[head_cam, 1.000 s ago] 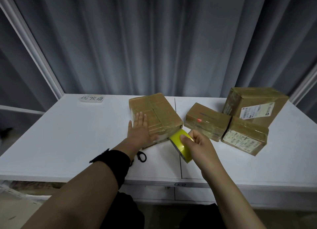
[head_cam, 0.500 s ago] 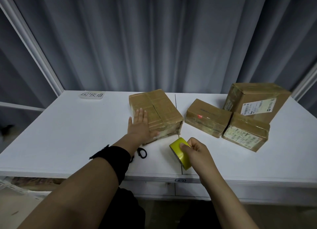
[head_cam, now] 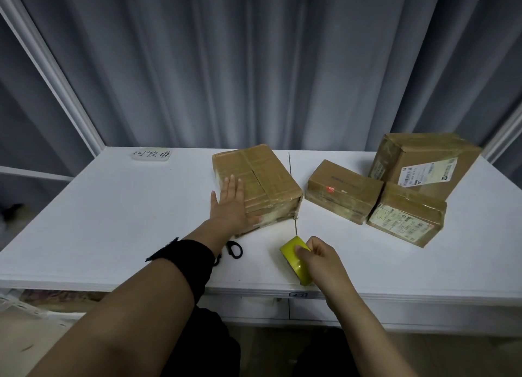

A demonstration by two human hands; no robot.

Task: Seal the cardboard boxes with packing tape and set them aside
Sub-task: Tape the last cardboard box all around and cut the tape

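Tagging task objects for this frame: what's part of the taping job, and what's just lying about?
Job: cardboard box under the left hand; yellow tape roll in the right hand; group of three boxes; probably the scissors.
Lying about: handwritten label; grey curtain.

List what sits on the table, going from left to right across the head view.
Paper note → box under the left hand → yellow tape roll in the right hand → small box. The scissors, the front labelled box and the back labelled box overlap others, so are left out.
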